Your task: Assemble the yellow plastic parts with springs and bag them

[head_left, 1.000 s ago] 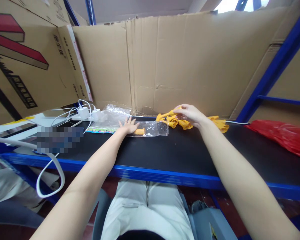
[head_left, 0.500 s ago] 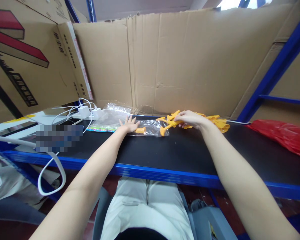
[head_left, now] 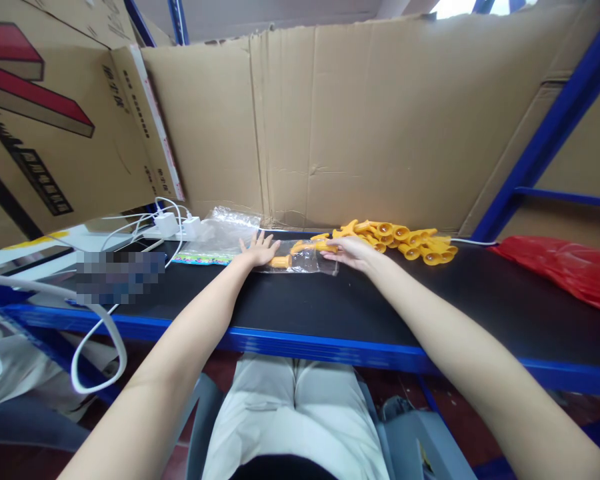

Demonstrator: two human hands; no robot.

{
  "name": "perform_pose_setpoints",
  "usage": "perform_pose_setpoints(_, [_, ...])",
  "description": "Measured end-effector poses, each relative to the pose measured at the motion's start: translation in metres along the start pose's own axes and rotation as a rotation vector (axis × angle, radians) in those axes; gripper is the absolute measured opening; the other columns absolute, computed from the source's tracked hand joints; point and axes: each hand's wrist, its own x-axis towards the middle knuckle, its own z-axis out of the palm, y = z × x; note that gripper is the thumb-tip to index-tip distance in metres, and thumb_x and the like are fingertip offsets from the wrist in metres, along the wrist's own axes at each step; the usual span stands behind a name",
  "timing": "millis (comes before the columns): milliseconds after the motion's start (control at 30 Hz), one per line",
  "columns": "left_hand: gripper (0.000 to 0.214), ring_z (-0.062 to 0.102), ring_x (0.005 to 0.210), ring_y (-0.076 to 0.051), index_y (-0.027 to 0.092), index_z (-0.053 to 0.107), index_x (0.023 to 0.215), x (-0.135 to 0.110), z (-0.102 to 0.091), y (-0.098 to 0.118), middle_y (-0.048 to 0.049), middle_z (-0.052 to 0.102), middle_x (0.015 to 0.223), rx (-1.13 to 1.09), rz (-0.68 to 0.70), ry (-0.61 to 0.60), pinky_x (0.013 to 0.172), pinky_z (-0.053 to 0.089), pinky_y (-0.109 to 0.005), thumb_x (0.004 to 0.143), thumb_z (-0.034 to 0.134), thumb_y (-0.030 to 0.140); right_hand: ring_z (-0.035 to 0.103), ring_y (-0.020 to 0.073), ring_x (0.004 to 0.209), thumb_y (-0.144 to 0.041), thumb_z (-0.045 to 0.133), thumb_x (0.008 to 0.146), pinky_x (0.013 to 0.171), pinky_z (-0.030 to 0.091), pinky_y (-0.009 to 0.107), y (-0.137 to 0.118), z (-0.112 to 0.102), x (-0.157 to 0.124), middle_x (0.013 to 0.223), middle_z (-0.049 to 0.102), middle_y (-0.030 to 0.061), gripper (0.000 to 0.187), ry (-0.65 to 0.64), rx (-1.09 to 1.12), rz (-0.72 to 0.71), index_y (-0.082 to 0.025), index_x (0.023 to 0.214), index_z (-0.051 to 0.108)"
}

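Observation:
My left hand (head_left: 258, 252) lies with spread fingers on a clear plastic bag (head_left: 310, 267), pressing it against the black shelf top. An orange-yellow ribbed plastic cylinder (head_left: 281, 261) shows just right of that hand, seemingly inside the bag. Between the fingertips of my right hand (head_left: 353, 251) is a yellow plastic piece (head_left: 305, 246) with a curved end, held at the bag's right part; whether it is inside or over the film I cannot tell. Behind and right of this hand lies a pile of yellow plastic pieces (head_left: 414, 240), several with flared cup ends.
More clear bags (head_left: 225, 230) with a colourful printed strip lie to the left, near white plugs (head_left: 167, 225) and cables. A red plastic bag (head_left: 560, 270) sits at the right. Cardboard (head_left: 380, 127) walls the back; a blue metal edge (head_left: 325, 346) runs along the front.
My right hand has moved left from the pile to the clear bag, bringing a yellow plastic piece along. The pile's cup ends are now uncovered. My left hand has stayed in place.

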Motion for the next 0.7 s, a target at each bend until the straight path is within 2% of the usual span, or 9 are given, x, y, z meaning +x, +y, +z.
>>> perform_pose_setpoints(67, [0.073,-0.016,0.138,-0.024,0.030,0.013,0.146,0.000,0.001,0.002,0.0075,-0.002,0.152,0.000,0.012,-0.001,0.108,-0.004,-0.060,0.082,0.002,0.064,0.064,0.0097,0.071,-0.006,0.053,0.077,0.075,0.056,0.026,0.008,0.013,-0.001,0.074,0.065,0.0026,0.011,-0.004,0.059,-0.006,-0.017,0.079,0.054])
perform_pose_setpoints(167, [0.073,-0.015,0.138,-0.023,0.028,0.012,0.146,-0.003,0.002,0.007,0.0052,-0.003,0.152,0.005,0.066,-0.003,0.108,-0.005,-0.058,0.083,0.001,0.063,0.064,0.0093,0.073,-0.003,0.053,0.075,0.081,0.053,0.026,0.015,0.026,-0.005,0.074,0.064,0.0019,0.014,-0.082,0.082,-0.053,-0.016,0.075,0.054])
perform_pose_setpoints(233, [0.073,-0.013,0.138,-0.023,0.025,0.012,0.146,-0.007,0.002,0.013,0.0024,-0.002,0.152,0.003,0.125,-0.007,0.109,-0.005,-0.056,0.084,0.001,0.062,0.063,0.0103,0.075,-0.001,0.051,0.073,0.083,0.051,0.027,0.018,0.028,-0.008,0.074,0.065,0.0030,0.015,-0.175,0.006,-0.102,-0.016,0.073,0.055])
perform_pose_setpoints(333, [0.069,-0.009,0.139,-0.021,0.022,0.012,0.146,-0.014,0.000,0.023,0.0002,0.001,0.152,-0.038,0.215,-0.027,0.110,-0.004,-0.053,0.087,0.000,0.056,0.063,0.0137,0.082,-0.003,0.053,0.070,0.085,0.049,0.030,0.019,0.024,-0.009,0.081,0.067,0.0049,0.016,-0.273,-0.260,-0.241,-0.014,0.079,0.060])
perform_pose_setpoints(433, [0.064,-0.002,0.140,-0.017,0.024,0.011,0.146,-0.020,-0.002,0.030,0.0019,0.009,0.151,-0.114,0.268,-0.059,0.111,-0.003,-0.049,0.089,-0.005,0.049,0.062,0.0175,0.088,-0.013,0.061,0.070,0.085,0.048,0.033,0.018,0.016,-0.005,0.089,0.068,0.0050,0.016,-0.251,-0.579,-0.457,-0.014,0.086,0.064])
perform_pose_setpoints(500, [0.063,0.004,0.140,-0.015,0.026,0.011,0.146,-0.023,-0.005,0.032,0.0035,0.018,0.150,-0.181,0.286,-0.079,0.113,0.002,-0.045,0.089,-0.009,0.045,0.062,0.0192,0.090,-0.019,0.062,0.071,0.085,0.048,0.033,0.018,0.013,-0.002,0.091,0.068,0.0052,0.016,-0.221,-0.723,-0.549,-0.015,0.087,0.065])
perform_pose_setpoints(600, [0.068,0.020,0.137,-0.010,0.024,0.012,0.146,-0.027,-0.011,0.031,0.0029,0.026,0.147,-0.317,0.301,-0.126,0.111,0.020,-0.031,0.088,-0.019,0.038,0.062,0.0203,0.093,-0.020,0.061,0.073,0.086,0.047,0.032,0.021,0.013,0.002,0.093,0.069,0.0064,0.015,-0.178,-0.794,-0.608,-0.015,0.086,0.066])
perform_pose_setpoints(700, [0.073,0.029,0.133,-0.005,0.014,0.013,0.146,-0.031,-0.018,0.031,-0.0013,0.026,0.147,-0.441,0.327,-0.178,0.103,0.030,-0.019,0.086,-0.024,0.032,0.062,0.0211,0.095,-0.018,0.061,0.074,0.088,0.046,0.031,0.026,0.015,0.006,0.093,0.069,0.0082,0.011,-0.131,-0.795,-0.619,-0.014,0.082,0.067])
